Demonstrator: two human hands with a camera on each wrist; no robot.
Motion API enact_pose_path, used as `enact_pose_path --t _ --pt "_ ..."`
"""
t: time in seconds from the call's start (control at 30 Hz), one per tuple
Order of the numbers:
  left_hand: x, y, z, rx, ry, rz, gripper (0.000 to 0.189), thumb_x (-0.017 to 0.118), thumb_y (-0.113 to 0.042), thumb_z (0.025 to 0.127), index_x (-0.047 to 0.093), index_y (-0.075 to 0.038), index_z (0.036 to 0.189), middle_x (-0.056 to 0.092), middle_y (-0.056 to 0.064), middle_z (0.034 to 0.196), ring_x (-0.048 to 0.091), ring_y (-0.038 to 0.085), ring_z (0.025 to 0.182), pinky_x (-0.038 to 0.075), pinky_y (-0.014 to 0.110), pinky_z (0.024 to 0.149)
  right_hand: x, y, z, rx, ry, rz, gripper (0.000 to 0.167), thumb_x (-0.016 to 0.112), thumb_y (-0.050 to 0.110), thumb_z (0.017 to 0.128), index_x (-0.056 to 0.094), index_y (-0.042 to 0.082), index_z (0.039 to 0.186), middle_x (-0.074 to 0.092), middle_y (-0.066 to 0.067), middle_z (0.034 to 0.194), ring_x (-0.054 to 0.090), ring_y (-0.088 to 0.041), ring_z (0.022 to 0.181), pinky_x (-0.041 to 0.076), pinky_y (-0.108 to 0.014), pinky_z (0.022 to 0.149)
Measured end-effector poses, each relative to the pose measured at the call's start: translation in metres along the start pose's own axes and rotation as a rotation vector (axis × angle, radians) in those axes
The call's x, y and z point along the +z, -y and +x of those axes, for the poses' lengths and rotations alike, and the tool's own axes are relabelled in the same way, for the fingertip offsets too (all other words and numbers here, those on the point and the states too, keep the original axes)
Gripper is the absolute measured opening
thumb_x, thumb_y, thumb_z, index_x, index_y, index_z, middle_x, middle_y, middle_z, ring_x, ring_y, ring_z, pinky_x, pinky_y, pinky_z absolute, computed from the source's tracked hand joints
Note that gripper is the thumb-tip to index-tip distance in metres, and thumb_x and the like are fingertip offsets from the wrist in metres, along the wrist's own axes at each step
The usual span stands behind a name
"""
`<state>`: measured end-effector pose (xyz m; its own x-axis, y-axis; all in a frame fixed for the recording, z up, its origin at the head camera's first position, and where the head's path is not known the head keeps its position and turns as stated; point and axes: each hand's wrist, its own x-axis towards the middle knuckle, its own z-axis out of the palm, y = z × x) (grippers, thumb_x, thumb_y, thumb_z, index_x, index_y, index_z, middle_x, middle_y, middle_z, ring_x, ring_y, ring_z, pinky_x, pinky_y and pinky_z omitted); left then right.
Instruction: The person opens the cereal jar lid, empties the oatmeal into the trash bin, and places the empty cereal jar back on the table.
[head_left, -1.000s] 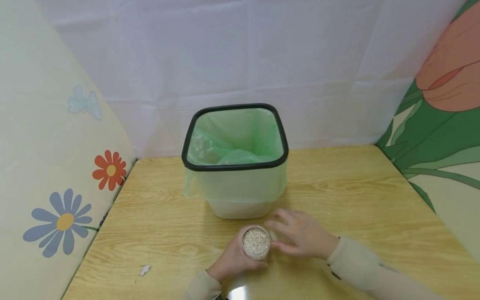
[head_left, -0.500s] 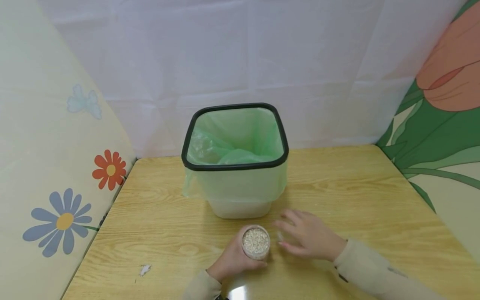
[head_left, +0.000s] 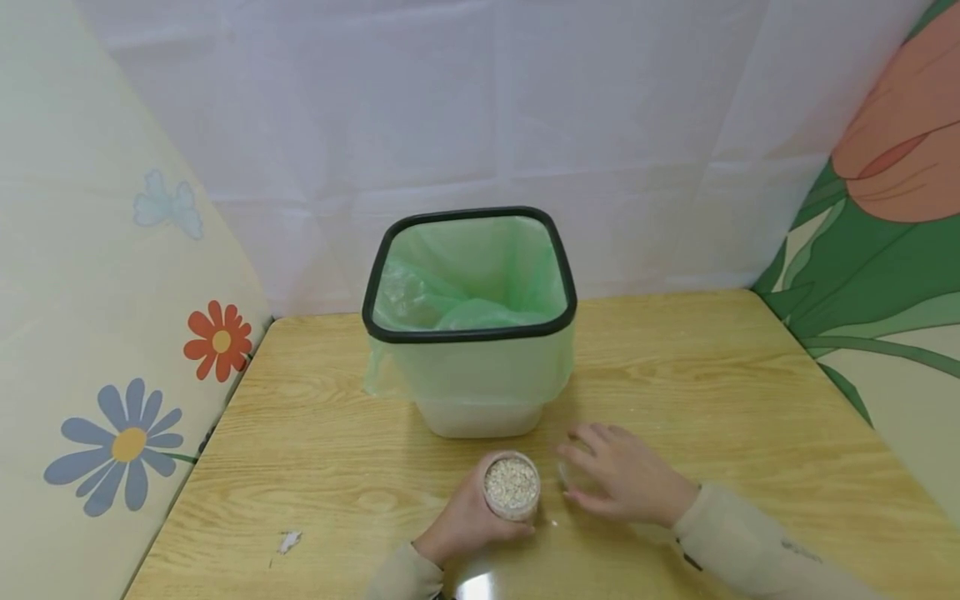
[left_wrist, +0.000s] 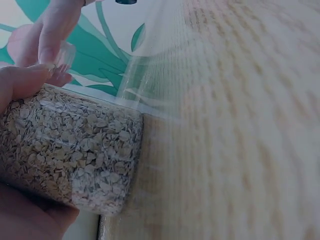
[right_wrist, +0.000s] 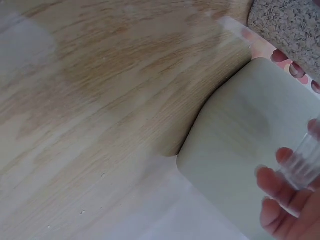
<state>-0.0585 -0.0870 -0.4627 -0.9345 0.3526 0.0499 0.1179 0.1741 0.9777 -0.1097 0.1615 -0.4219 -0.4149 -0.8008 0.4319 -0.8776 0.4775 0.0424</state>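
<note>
The left hand [head_left: 468, 517] wraps fingers and thumb round a clear jar of oat flakes [head_left: 512, 485], upright on the wooden table [head_left: 675, 375]; just to its right, apart from it, the right hand [head_left: 630, 477] pinches a clear lid [right_wrist: 301, 165] (ribbed round its side) between thumb and fingers. Beyond both hands stands a white bin [head_left: 480, 422], its black rim [head_left: 472, 337] over a green liner [head_left: 480, 367]; a white mark [head_left: 289, 542] shows on the table at left; pale cloth [head_left: 420, 125] hangs behind the bin.
</note>
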Motion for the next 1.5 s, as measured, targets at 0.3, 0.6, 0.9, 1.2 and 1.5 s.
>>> enact_pose_path --t 0.3,0.6,0.9,1.2,1.5 --pt "0.0007 0.0039 0.0001 0.025 -0.008 0.018 0.079 0.088 0.0 0.06 0.05 -0.005 0.129 0.059 0.005 0.12 0.056 0.02 0.112 0.041 0.034 0.101 0.004 -0.003 -0.0029 -0.045 -0.015 -0.029 0.056 0.08 0.042 0.07 0.065 0.01 0.113 0.06 -0.008 0.103 0.058 -0.02 0.084 0.053 -0.036 0.066" --pt "0.0009 0.0037 -0.0003 0.023 -0.008 0.01 0.08 0.088 -0.002 0.06 0.05 -0.007 0.13 0.058 0.004 0.121 0.055 0.021 0.113 0.041 0.034 0.101 0.0066 -0.0044 -0.0052 -0.077 -0.03 -0.059 0.055 0.076 0.049 0.073 0.066 0.011 0.111 0.061 -0.004 0.102 0.053 -0.018 0.085 0.048 -0.032 0.067" --pt "0.0009 0.0022 -0.0003 0.006 -0.012 0.019 0.08 0.088 -0.001 0.06 0.05 -0.007 0.13 0.058 0.003 0.121 0.056 0.021 0.113 0.041 0.036 0.101 0.0067 -0.002 -0.0047 -0.054 0.017 -0.069 0.058 0.078 0.048 0.071 0.065 0.011 0.114 0.062 -0.009 0.105 0.057 -0.022 0.088 0.052 -0.037 0.071" --pt "0.0016 -0.0003 -0.0009 -0.025 -0.016 0.016 0.081 0.089 -0.002 0.059 0.05 -0.009 0.13 0.058 0.002 0.121 0.055 0.021 0.114 0.04 0.036 0.102 0.0068 0.0013 -0.0046 -0.044 0.072 -0.071 0.055 0.077 0.045 0.073 0.065 0.011 0.114 0.063 -0.01 0.107 0.059 -0.024 0.091 0.052 -0.04 0.073" --pt "0.0011 -0.0019 -0.0008 -0.047 -0.007 -0.007 0.082 0.088 -0.002 0.06 0.049 -0.01 0.131 0.057 0.002 0.121 0.055 0.022 0.115 0.04 0.038 0.102 0.0105 0.0008 -0.0072 -0.043 0.084 -0.08 0.056 0.078 0.044 0.071 0.065 0.011 0.114 0.063 -0.011 0.107 0.058 -0.024 0.091 0.052 -0.04 0.073"
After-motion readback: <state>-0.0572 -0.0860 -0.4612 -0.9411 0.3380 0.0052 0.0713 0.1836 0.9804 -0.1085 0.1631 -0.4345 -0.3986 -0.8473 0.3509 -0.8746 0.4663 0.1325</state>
